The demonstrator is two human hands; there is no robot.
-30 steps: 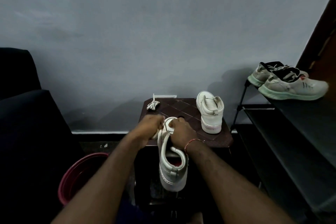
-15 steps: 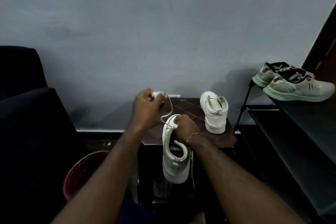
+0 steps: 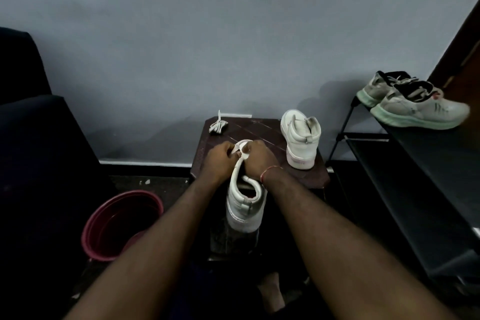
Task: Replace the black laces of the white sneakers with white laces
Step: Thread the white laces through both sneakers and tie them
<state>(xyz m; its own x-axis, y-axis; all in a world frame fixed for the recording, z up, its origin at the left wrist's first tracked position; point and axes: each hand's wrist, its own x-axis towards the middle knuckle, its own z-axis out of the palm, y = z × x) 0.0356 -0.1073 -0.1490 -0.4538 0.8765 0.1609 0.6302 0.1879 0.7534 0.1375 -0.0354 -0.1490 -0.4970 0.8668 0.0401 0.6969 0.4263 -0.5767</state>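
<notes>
- Half a second earlier the left hand (image 3: 219,161) had been lifted toward 11 o'clock, drawing a white flat lace (image 3: 237,149) up and away from the shoe. Now it was back down at the eyelets, beside the right hand (image 3: 257,161).
- I judged that one pull-through was finished and the next eyelet was being threaded.
- The left hand's fingers were curled, apparently pinching the lace. The right hand was closed over the front of the white high-top sneaker (image 3: 245,205), steadying it.
- That sneaker stood heel toward the person, its toe resting on the near edge of the dark brown patterned table (image 3: 249,128).
- A second white sneaker (image 3: 301,141) stood at 2 o'clock and a bundled white lace (image 3: 218,126) lay at 11 o'clock, both well apart from the hands.
- A pull toward 11 o'clock had open room. The black metal shoe rack (image 3: 415,163) bounded 3 o'clock and the red plastic bucket (image 3: 122,223) sat at 8 o'clock.
</notes>
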